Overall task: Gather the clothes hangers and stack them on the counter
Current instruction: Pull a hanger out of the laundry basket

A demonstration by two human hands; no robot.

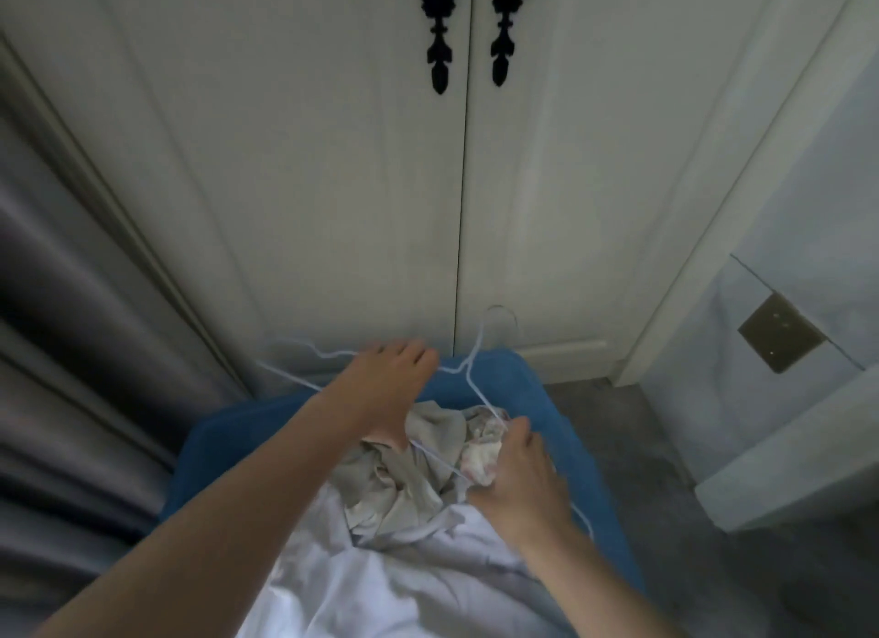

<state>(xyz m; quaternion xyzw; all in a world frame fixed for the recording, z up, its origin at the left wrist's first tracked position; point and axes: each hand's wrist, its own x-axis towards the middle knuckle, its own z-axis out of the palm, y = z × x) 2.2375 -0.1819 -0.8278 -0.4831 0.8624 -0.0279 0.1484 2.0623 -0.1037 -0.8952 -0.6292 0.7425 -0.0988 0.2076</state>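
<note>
A thin pale-blue wire hanger (468, 368) lies tilted over a heap of crumpled clothes (418, 461), its hook pointing up toward the cupboard. My left hand (390, 385) reaches over the hanger's left shoulder, fingers curled around the wire there. My right hand (516, 471) is closed on the hanger's lower right arm, pressed against the grey and white cloth. Part of the wire is hidden under the clothes and my hands. The clothes rest on a blue cushioned surface (566, 428).
White double cupboard doors (361, 199) with black ornate handles (437, 33) stand straight ahead. A grey curtain (62, 352) hangs at the left. Grey floor (666, 518) and a pale wall panel with a brass plate (780, 335) lie to the right. White sheet (380, 585) spreads below.
</note>
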